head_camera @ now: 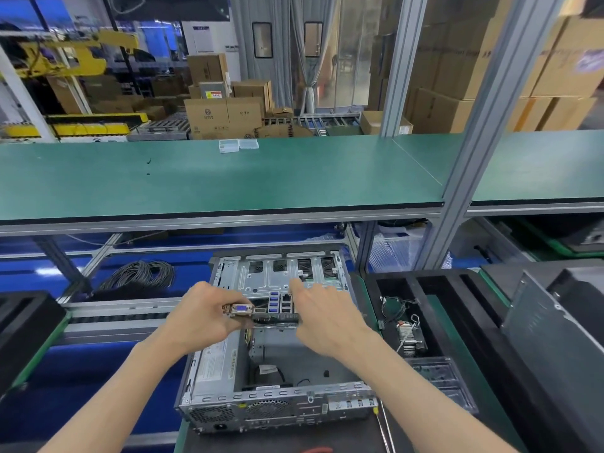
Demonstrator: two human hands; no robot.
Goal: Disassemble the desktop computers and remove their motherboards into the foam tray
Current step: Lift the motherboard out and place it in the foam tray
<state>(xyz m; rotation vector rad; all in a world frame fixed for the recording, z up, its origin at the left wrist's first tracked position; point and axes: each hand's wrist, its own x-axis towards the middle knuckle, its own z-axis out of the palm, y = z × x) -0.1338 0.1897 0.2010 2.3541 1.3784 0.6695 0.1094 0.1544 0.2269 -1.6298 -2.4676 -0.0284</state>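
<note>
Motherboard (273, 310): lifted edge-on above open computer case (271, 380), ports up; left hand (199, 317) fingers pinching port end, right hand (322, 317) fingers spread steadying opposite edge, probably for level carry to foam tray (438, 318) beside case

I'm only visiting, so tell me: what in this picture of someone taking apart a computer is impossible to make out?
All in the head view:
- Motherboard: seen edge-on with its ports, ends covered by the left hand and right hand.
- Right hand's grip: fingertips hidden behind the hand itself.
- Label on the power supply: print too small.
- Foam tray: contents blurred, tangled wires.
- Tool beside the computer case: cut off by the bottom edge.
</note>
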